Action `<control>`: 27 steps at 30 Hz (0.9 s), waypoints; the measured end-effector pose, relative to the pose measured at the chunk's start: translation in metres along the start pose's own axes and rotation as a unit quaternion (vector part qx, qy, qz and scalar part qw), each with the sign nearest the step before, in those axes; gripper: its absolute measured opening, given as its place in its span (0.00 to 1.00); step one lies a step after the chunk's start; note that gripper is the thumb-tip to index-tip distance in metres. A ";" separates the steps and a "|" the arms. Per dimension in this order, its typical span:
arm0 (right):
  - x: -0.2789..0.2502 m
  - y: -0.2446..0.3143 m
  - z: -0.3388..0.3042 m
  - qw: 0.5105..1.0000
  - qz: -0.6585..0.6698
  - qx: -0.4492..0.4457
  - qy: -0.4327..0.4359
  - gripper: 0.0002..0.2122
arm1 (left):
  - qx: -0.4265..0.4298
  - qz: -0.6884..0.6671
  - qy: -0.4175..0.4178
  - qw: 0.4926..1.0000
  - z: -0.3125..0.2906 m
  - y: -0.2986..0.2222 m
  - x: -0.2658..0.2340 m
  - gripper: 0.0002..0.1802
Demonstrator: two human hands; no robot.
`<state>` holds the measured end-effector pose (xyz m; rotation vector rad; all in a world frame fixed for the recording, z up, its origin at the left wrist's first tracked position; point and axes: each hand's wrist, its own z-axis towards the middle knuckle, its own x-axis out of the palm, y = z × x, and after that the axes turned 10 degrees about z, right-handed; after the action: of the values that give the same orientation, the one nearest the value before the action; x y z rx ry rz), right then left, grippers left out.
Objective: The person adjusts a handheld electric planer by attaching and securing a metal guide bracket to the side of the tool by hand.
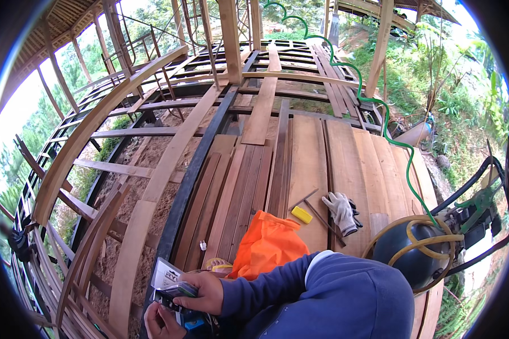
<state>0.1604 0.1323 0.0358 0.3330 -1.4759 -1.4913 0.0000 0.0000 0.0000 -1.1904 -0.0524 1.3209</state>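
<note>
My right hand (pixel 208 292) is closed around a small dark rectangular device (pixel 182 289), low in the picture. Beside it stands a raised white flap or card (pixel 166 275) with dark print; whether it belongs to the device I cannot tell. My left hand (pixel 159 323) is just below, its thumb and fingers pinched together against the device's near side. Anything small between those fingers is hidden. A blue item (pixel 194 324) shows partly beneath the hands. Next to my right sleeve lies a crumpled orange cloth or bag (pixel 267 244).
Grey-white work gloves (pixel 340 212), a yellow block (pixel 302 214) and a thin metal bar (pixel 325 219) lie on wooden planks (pixel 308 152). At right stands a dark tank (pixel 415 254) with a yellowish hose; a green hose (pixel 385 121) trails away. Left, open framing (pixel 169 152) spans bare soil.
</note>
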 end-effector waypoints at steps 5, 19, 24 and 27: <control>0.005 0.008 0.002 0.999 -0.045 -0.024 0.016 0.11 | 0.003 0.037 -0.097 0.995 0.011 -0.055 -0.011 0.12; 0.012 -0.016 -0.002 0.961 -0.173 -0.213 0.041 0.07 | 0.010 -0.018 -0.120 0.993 0.000 -0.044 0.000 0.10; 0.014 -0.021 -0.001 0.959 -0.220 -0.178 0.032 0.09 | -0.013 0.041 -0.137 0.990 0.002 -0.054 -0.003 0.09; 0.017 -0.019 0.001 0.960 -0.230 -0.153 0.034 0.11 | -0.006 0.040 -0.168 0.985 0.003 -0.054 -0.003 0.09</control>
<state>0.1428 0.1159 0.0265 0.5577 -1.1330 -2.0269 0.0356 0.0107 0.0400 -0.9765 -0.2595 1.5835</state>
